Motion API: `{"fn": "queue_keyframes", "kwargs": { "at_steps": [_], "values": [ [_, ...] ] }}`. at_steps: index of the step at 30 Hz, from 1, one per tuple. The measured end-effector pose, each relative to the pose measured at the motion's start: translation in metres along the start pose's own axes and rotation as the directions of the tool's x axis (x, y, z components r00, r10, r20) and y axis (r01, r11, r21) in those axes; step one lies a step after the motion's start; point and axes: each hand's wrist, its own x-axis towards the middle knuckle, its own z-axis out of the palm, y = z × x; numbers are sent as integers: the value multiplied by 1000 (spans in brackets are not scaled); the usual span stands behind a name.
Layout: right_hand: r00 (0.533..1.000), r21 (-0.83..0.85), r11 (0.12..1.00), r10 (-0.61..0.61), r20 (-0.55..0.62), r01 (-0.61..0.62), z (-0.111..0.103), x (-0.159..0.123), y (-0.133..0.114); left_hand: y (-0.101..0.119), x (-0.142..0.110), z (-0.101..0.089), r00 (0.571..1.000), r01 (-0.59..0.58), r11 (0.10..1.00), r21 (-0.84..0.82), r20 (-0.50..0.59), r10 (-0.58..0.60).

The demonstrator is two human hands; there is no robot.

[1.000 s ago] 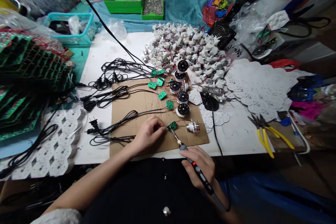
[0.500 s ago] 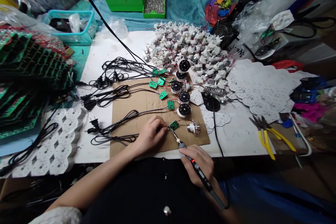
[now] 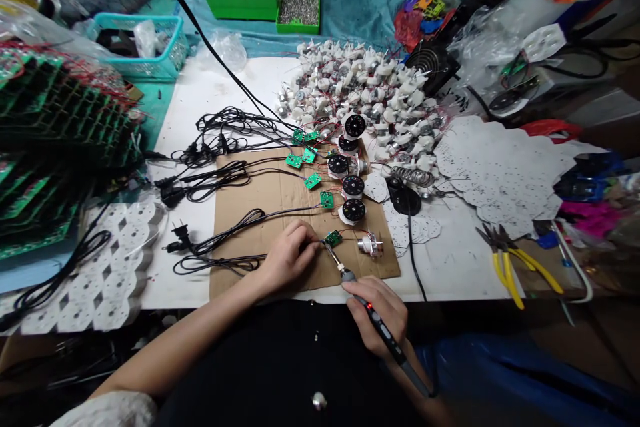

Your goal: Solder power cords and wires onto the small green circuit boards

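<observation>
My right hand (image 3: 379, 313) is closed around the grey grip of a soldering iron (image 3: 383, 327) with a red light on it. The iron's tip touches or nearly touches the left end of a small green circuit board (image 3: 333, 237). From the left, my left hand (image 3: 291, 255) pinches the end of a black power cord (image 3: 235, 263) against that board. Thin wires lead from the board to a small motor (image 3: 371, 244) with a white housing. All of this lies on a cardboard sheet (image 3: 270, 200).
Finished-looking boards (image 3: 327, 199) with cords and black round discs (image 3: 353, 211) line the cardboard. Behind is a heap of white motors (image 3: 360, 80). Yellow-handled pliers (image 3: 507, 267) lie right, stacked green boards (image 3: 65, 120) left. A solder coil (image 3: 411, 176) sits near a black base (image 3: 403, 196).
The view has shifted slightly. Both hands, the soldering iron and the circuit board keep nearly the same positions relative to one another.
</observation>
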Motion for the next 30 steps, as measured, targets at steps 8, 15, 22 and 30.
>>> {"fn": "queue_keyframes", "kwargs": {
  "at_steps": [8,15,22,30],
  "values": [
    [999,68,997,47,-1,-47,3,-1,2,-1,1,0,1000,14,1000,-15,-20,-14],
    [998,66,996,59,-17,-57,3,-2,3,-3,1,1,1000,-2,1000,-27,-20,1],
    [997,83,994,78,-29,-75,-2,-6,6,-5,1,2,1000,-13,1000,-28,-26,12],
    [993,112,987,116,-8,-114,-1,-6,5,-5,0,3,999,7,998,-57,-32,-8]
  ]
}}
